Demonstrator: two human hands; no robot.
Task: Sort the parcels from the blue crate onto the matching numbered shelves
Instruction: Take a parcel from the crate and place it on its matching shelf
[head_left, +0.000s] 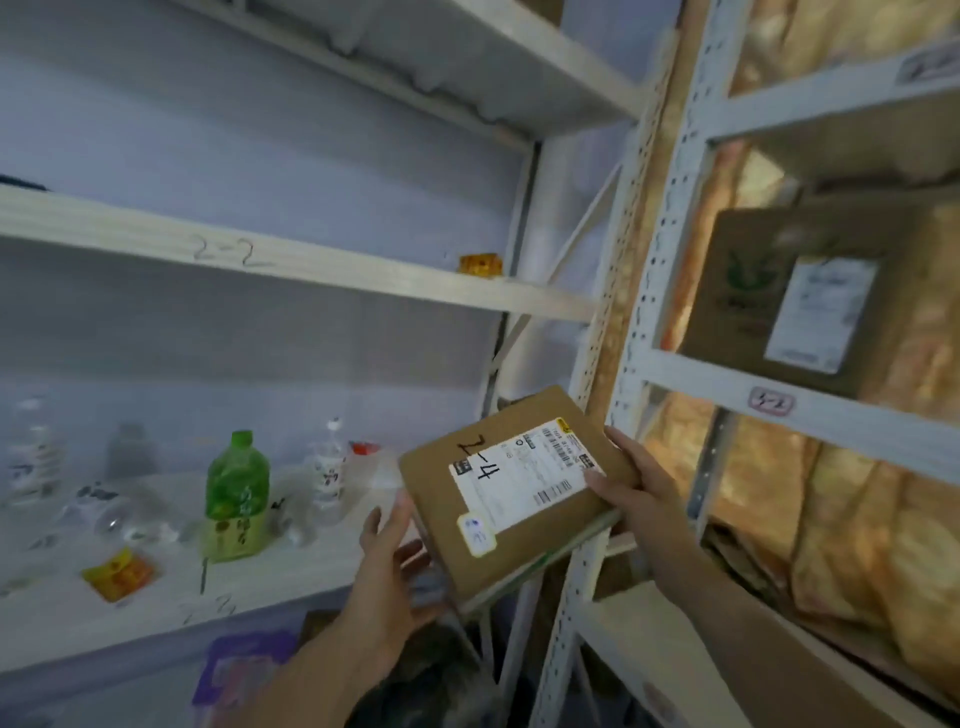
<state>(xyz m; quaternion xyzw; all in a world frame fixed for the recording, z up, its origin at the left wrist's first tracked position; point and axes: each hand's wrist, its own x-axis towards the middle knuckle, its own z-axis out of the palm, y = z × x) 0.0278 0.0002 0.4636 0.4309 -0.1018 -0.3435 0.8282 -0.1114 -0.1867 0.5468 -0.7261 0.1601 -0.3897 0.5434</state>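
A flat brown cardboard parcel (511, 488) with a white shipping label and "2-4" handwritten on it is held in front of the shelves. My right hand (636, 493) grips its right edge, thumb on the label. My left hand (395, 566) supports its lower left corner from beneath, fingers spread. White shelf boards on the left carry handwritten marks "2-2" (228, 252) and "2-3" (208, 608). The blue crate is not in view.
The 2-3 shelf holds a green bottle (236, 499), clear bottles (330, 467) and an orange packet (119, 574). A small orange item (480, 264) sits on the 2-2 shelf. The right rack holds a labelled cardboard box (810, 296) and tan bags (857, 530). A purple item (239, 670) lies lower down.
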